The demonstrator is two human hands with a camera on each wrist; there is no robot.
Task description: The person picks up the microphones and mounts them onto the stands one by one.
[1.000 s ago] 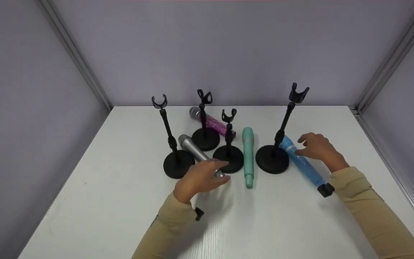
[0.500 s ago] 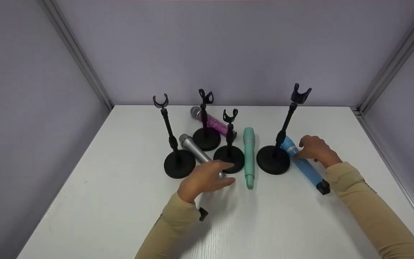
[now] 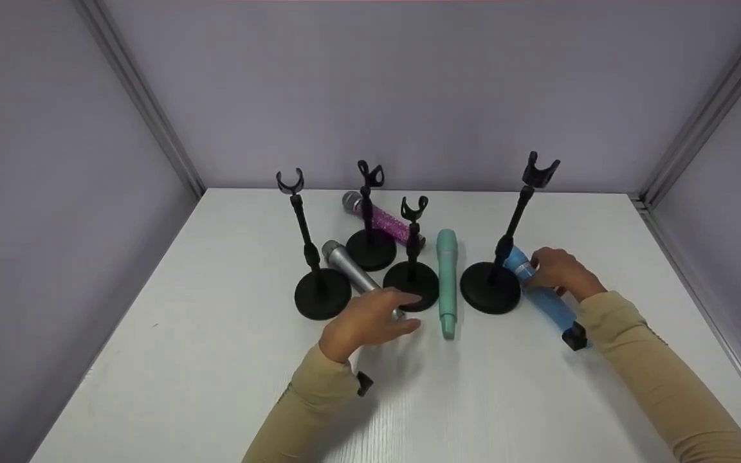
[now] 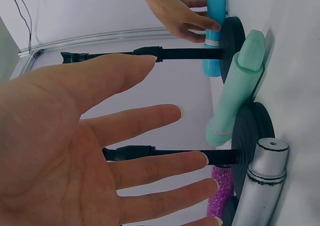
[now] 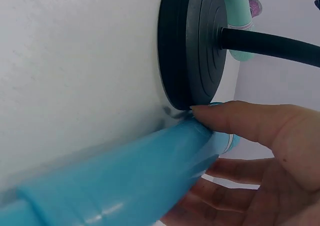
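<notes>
My right hand is at the blue microphone, which lies slanted on the table. In the right wrist view the thumb lies on one side of the blue microphone and the fingers curl round the other. My left hand hovers over the lower end of the silver microphone. Its fingers are spread and hold nothing in the left wrist view. A mint-green microphone lies between two black stands. Behind, a pink glittery microphone is partly hidden by stands.
Several black microphone stands with cradles stand upright: a left one, a back one, a short middle one and a tall right one. The white table has grey walls behind and at both sides.
My right hand has come down and toward me onto the blue microphone, and its fingers have closed round it. The left hand has shifted slightly right over the silver microphone.
</notes>
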